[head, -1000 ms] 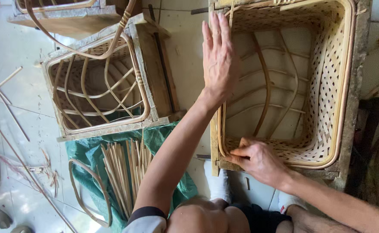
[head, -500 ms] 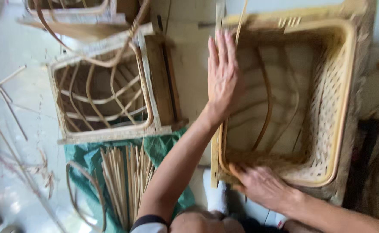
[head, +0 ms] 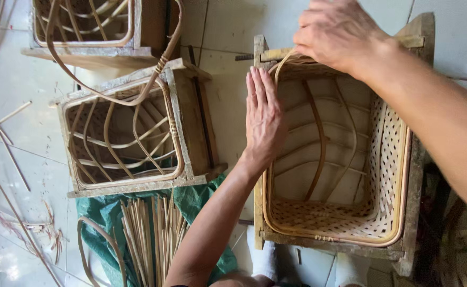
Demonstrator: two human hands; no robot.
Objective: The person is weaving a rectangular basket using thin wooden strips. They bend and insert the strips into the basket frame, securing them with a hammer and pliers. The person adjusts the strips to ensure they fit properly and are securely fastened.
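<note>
The woven rattan basket (head: pixel 350 175) sits inside a square wooden mould frame (head: pixel 411 175) on the tiled floor (head: pixel 228 32), open side facing up, its lattice weave running along the near and right walls. The left hand (head: pixel 264 119) lies flat against the basket's left rim, fingers straight and together, palm pressing the wall, gripping nothing. The right hand (head: pixel 340 34) is at the far rim, fingers curled over the top edge where a bent rattan strip (head: pixel 284 64) arcs out; how tightly it pinches that strip I cannot tell. Just to the left stands a second wooden frame (head: pixel 132 133) with bare curved rattan ribs inside, and a third frame (head: pixel 90 26) beyond it. Near the forearm, a bundle of thin rattan sticks (head: pixel 148 239) lies on a green plastic sheet (head: pixel 106 218). Loose sticks (head: pixel 10 154) are scattered over the tiles at left.
</note>
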